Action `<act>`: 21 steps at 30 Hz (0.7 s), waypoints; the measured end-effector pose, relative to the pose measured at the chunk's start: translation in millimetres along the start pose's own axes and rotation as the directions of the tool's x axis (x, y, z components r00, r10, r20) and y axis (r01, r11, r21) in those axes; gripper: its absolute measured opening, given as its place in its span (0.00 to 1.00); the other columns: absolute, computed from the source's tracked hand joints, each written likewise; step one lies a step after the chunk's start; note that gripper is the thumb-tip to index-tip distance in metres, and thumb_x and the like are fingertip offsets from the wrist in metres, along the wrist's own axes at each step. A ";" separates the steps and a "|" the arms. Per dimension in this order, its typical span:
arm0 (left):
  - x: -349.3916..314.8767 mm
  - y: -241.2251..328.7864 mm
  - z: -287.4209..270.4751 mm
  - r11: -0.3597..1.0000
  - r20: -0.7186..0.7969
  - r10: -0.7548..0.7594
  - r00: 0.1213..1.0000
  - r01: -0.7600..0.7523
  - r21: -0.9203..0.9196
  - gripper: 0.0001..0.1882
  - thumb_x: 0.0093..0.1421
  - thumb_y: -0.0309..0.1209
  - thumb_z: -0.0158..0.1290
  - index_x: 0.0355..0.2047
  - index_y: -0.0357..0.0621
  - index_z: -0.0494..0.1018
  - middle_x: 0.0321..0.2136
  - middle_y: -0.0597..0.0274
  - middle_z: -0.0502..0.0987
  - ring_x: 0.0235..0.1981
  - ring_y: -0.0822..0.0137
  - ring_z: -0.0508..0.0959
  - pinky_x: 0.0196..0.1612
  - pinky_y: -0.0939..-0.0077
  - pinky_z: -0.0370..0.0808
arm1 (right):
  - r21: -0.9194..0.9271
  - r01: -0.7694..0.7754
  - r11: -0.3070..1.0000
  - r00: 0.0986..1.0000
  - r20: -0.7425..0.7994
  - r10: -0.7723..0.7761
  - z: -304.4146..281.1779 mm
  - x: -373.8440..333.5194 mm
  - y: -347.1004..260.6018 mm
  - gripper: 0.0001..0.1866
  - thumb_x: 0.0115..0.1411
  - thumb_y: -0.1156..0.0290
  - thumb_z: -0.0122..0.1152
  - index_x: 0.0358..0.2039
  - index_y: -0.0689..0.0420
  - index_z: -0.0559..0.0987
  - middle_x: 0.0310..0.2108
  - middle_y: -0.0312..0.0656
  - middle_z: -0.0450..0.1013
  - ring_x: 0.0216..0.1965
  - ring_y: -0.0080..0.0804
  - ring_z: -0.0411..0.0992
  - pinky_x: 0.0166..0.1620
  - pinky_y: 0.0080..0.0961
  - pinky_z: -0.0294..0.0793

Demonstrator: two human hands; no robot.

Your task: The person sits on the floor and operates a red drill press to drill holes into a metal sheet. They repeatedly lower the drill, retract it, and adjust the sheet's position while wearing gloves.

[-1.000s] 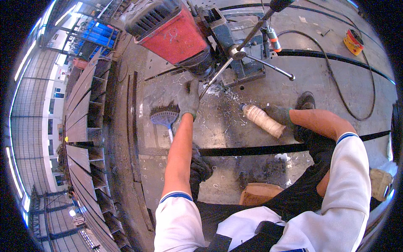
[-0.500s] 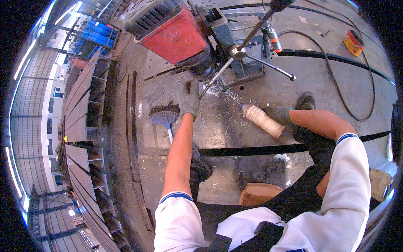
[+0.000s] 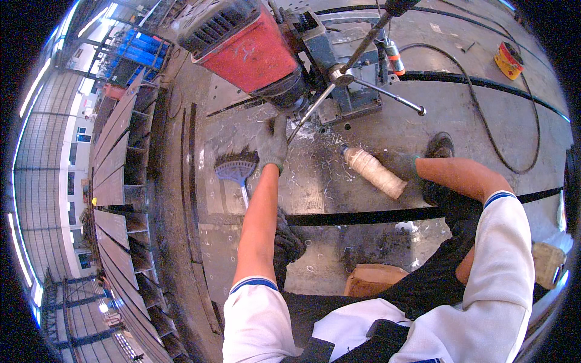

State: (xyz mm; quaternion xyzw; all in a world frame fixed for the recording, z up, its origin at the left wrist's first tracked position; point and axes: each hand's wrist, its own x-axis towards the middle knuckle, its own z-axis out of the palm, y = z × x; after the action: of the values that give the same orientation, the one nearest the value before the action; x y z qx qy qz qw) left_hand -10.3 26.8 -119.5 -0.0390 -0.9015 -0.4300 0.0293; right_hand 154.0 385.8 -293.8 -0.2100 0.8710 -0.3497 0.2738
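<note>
A workshop stretches away on my left, with a row of steel beams (image 3: 112, 181) along that side and a rack of blue cylinders (image 3: 138, 51) at the far left. Before me spreads a surface of grey metal plates (image 3: 308, 187), crossed from left to right by a dark slot (image 3: 375, 216).

The pale, wrapped bottle (image 3: 372, 172) is in my gloved right grip (image 3: 399, 164), which is grasping it from its far right side; my fingers are mostly hidden behind it. The bottle is tilted, its dark neck pointing far and left, its broad end near and right. That broad end reaches nearer to me than the glove does, and the neck sticks out well past the glove on the left. The neck is near the pale shavings (image 3: 315, 130) scattered below the machine.

My gloved left grip (image 3: 272, 142) is well apart from the bottle, to its left and slightly farther off. It is just beside the near end of a metal lever (image 3: 316, 110) on the red machine (image 3: 248, 54); I cannot tell whether my fingers are closed around that end. A blue brush head (image 3: 236, 169) with dark bristles lies just left of my left wrist.

A dark shoe (image 3: 440, 145) is to the right of my right grip. Farther right, a black cable (image 3: 478, 100) curves over the plates, and a yellow and red tub (image 3: 509, 62) stands at the far right. Nearest me is a brown block (image 3: 375, 278).
</note>
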 end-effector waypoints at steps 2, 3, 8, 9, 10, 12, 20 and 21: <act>-1.4 5.6 1.7 1.000 0.023 -0.016 1.000 0.017 -0.013 0.28 0.68 0.47 0.54 0.53 0.32 0.77 0.50 0.43 0.82 0.52 0.51 0.80 0.59 0.61 0.72 | 0.005 -0.006 1.000 1.000 -0.002 0.006 0.6 -2.5 1.4 0.18 0.72 0.64 0.49 0.56 0.57 0.77 0.54 0.46 0.77 0.53 0.38 0.74 0.58 0.37 0.71; -2.4 3.8 1.4 1.000 -0.009 0.001 1.000 -0.001 -0.010 0.28 0.68 0.49 0.54 0.52 0.32 0.78 0.49 0.41 0.82 0.52 0.49 0.80 0.58 0.60 0.72 | 0.005 -0.002 1.000 1.000 -0.001 0.002 0.2 -1.2 0.3 0.18 0.72 0.64 0.49 0.56 0.57 0.78 0.54 0.45 0.77 0.53 0.38 0.74 0.58 0.37 0.71; -2.2 0.5 3.7 1.000 -0.040 0.012 0.999 -0.011 0.013 0.29 0.67 0.51 0.53 0.49 0.32 0.78 0.47 0.38 0.82 0.51 0.45 0.81 0.56 0.58 0.73 | 0.011 -0.004 1.000 1.000 0.000 0.004 0.5 -2.5 -0.5 0.18 0.72 0.64 0.49 0.56 0.56 0.78 0.54 0.45 0.77 0.53 0.38 0.74 0.58 0.37 0.71; -1.7 -0.5 4.1 1.000 -0.034 0.005 0.999 -0.005 -0.003 0.29 0.67 0.51 0.53 0.49 0.32 0.78 0.47 0.38 0.82 0.51 0.45 0.81 0.56 0.57 0.73 | 0.010 -0.006 1.000 1.000 -0.001 0.006 0.3 -3.7 -0.4 0.18 0.72 0.64 0.49 0.56 0.56 0.78 0.54 0.45 0.77 0.53 0.38 0.74 0.58 0.37 0.71; -1.4 -1.7 4.6 1.000 -0.028 -0.002 1.000 0.001 -0.019 0.29 0.67 0.51 0.53 0.49 0.32 0.78 0.48 0.38 0.82 0.51 0.45 0.81 0.56 0.57 0.73 | 0.011 -0.009 1.000 1.000 -0.001 0.009 0.3 -3.1 -0.8 0.18 0.72 0.64 0.49 0.56 0.56 0.78 0.54 0.45 0.77 0.53 0.38 0.74 0.58 0.37 0.71; -0.2 -3.6 4.5 0.999 -0.010 -0.019 1.000 0.018 -0.038 0.29 0.67 0.51 0.53 0.49 0.32 0.78 0.48 0.38 0.82 0.52 0.45 0.81 0.56 0.58 0.73 | 0.015 -0.009 1.000 1.000 -0.001 0.009 0.0 -3.7 -1.1 0.18 0.72 0.64 0.49 0.56 0.56 0.78 0.54 0.45 0.77 0.52 0.38 0.74 0.57 0.37 0.71; -2.6 2.9 7.6 1.000 -0.008 0.006 1.000 -0.006 -0.031 0.31 0.67 0.52 0.53 0.50 0.31 0.78 0.48 0.37 0.82 0.51 0.44 0.81 0.56 0.58 0.72 | 0.013 -0.024 1.000 1.000 -0.010 0.024 -2.8 -9.1 3.0 0.18 0.72 0.63 0.49 0.56 0.56 0.78 0.53 0.45 0.77 0.52 0.38 0.74 0.57 0.37 0.72; -2.1 0.2 6.9 0.999 -0.011 0.006 1.000 -0.006 -0.038 0.30 0.67 0.52 0.53 0.50 0.31 0.78 0.47 0.37 0.82 0.51 0.44 0.81 0.56 0.58 0.72 | 0.011 -0.021 1.000 1.000 -0.012 0.021 -3.8 -8.4 2.1 0.18 0.72 0.63 0.49 0.56 0.56 0.78 0.53 0.45 0.77 0.52 0.38 0.74 0.57 0.37 0.72</act>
State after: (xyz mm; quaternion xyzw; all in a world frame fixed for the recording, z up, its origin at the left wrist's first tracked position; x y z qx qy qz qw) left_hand -8.3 32.2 -123.9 -0.0400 -0.8929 -0.4471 0.0347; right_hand 157.6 393.7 -290.2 -0.1975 0.8728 -0.3528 0.2735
